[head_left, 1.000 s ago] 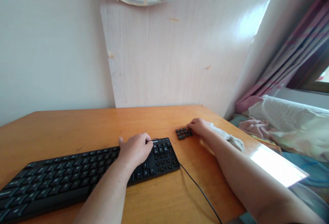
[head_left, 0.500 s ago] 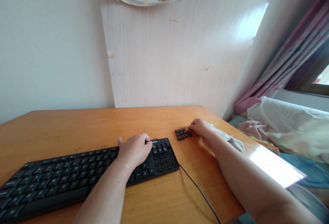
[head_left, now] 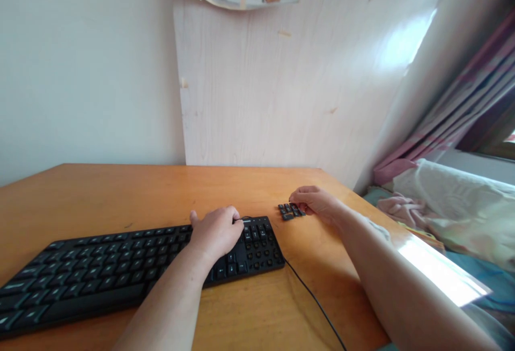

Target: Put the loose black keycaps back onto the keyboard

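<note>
A black computer keyboard [head_left: 132,270] lies across the desk, its number pad at the right end partly stripped, with bare switch sockets below a row of remaining keys. My left hand [head_left: 217,233] is laid over the keyboard just left of the number pad, its fingers curled at the back edge and partly hidden. Several loose black keycaps [head_left: 287,213] sit in a tight group to the right of the keyboard. Over their right side is my right hand [head_left: 311,200], fingertips pinched together on a keycap at the group's back edge; the hand hides part of the group.
The keyboard's cable [head_left: 316,302] runs toward the desk's front edge. Behind my right forearm lies a pale crumpled cloth or bag [head_left: 376,226]. The wooden desk [head_left: 132,190] meets a wall panel at the back. Bedding [head_left: 454,190] and a curtain are at the right.
My right hand has moved left, from beside the loose keycaps to over them. My left hand stays on the keyboard. The whole view has shifted slightly.
</note>
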`<state>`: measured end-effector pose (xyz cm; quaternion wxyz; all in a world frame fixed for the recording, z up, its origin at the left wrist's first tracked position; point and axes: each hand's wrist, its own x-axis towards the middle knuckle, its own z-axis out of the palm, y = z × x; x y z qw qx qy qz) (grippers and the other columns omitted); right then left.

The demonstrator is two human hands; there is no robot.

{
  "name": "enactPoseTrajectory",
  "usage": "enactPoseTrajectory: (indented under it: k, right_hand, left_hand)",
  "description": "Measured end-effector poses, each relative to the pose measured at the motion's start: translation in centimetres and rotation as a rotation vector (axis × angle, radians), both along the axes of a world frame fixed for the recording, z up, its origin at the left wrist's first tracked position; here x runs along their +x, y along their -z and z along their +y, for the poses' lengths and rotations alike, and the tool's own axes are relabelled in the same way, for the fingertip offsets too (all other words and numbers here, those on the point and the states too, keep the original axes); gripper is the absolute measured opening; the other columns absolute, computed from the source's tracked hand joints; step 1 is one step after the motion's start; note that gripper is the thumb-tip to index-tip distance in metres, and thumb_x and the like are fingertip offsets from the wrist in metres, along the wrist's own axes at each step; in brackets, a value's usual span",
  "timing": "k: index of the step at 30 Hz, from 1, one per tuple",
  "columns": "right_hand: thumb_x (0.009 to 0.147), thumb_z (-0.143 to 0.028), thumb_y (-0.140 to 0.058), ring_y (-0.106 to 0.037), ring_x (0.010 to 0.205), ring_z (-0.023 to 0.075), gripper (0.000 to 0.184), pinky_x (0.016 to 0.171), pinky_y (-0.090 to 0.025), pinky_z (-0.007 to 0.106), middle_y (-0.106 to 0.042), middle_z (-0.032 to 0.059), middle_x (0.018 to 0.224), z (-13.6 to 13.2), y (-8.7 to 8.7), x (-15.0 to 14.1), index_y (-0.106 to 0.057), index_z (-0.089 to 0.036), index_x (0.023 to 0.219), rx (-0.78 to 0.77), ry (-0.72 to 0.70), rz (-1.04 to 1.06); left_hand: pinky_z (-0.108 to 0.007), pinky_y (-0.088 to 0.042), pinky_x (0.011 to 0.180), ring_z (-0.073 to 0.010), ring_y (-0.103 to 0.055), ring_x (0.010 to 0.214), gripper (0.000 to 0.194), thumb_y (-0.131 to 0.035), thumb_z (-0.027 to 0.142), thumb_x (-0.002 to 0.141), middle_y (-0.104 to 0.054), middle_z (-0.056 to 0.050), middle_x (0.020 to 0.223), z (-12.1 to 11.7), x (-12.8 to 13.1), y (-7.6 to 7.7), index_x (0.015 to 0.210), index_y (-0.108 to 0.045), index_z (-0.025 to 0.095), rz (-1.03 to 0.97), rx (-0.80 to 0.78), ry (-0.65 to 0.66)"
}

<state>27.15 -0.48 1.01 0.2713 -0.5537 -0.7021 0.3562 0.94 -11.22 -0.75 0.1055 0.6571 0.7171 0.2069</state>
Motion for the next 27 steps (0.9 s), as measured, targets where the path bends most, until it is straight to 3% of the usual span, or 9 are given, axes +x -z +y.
enactPoseTrajectory:
  k: [4,10,16,27]
  right_hand:
    - [0.070,-0.031,-0.064,-0.048,0.052,0.0090,0.016,0.044,-0.032,0.020,-0.056,-0.0014,0.057,-1.7,-0.4,-1.4,-0.062,-0.016,0.077,-0.112,-0.170,0.128]
    - [0.070,-0.025,-0.064,-0.053,0.051,0.0099,0.011,0.044,-0.041,0.020,-0.059,-0.0021,0.059,-4.1,-0.3,-3.5,-0.058,-0.019,0.076,-0.145,-0.278,0.054]
    - [0.069,-0.020,-0.062,-0.058,0.053,0.0118,0.010,0.044,-0.046,0.021,-0.058,-0.0033,0.060,-5.6,0.3,-4.8,-0.054,-0.021,0.076,-0.128,-0.284,-0.047]
    - [0.070,-0.018,-0.060,-0.060,0.054,0.0127,0.008,0.045,-0.048,0.022,-0.060,-0.0026,0.062,-5.6,0.9,-5.3,-0.056,-0.020,0.076,-0.093,-0.273,-0.141]
  left_hand:
    - [-0.075,-0.006,0.103,-0.0279,-0.063,0.095,0.021,-0.049,0.038,0.084,-0.074,-0.002,0.093,0.0,0.1,0.0,0.084,-0.067,0.028,0.001,0.010,0.012]
    - [-0.073,-0.005,0.105,-0.0286,-0.064,0.095,0.020,-0.051,0.038,0.084,-0.074,-0.003,0.094,0.0,0.2,-0.2,0.084,-0.068,0.028,-0.015,-0.002,-0.001]
    - [-0.073,-0.005,0.105,-0.0289,-0.064,0.095,0.019,-0.051,0.039,0.083,-0.074,-0.003,0.093,0.0,0.3,-0.2,0.083,-0.067,0.028,-0.012,-0.003,-0.001]
    - [-0.074,-0.006,0.104,-0.0275,-0.064,0.091,0.018,-0.052,0.037,0.082,-0.074,-0.003,0.090,0.2,0.3,0.2,0.082,-0.067,0.028,0.002,0.016,-0.006]
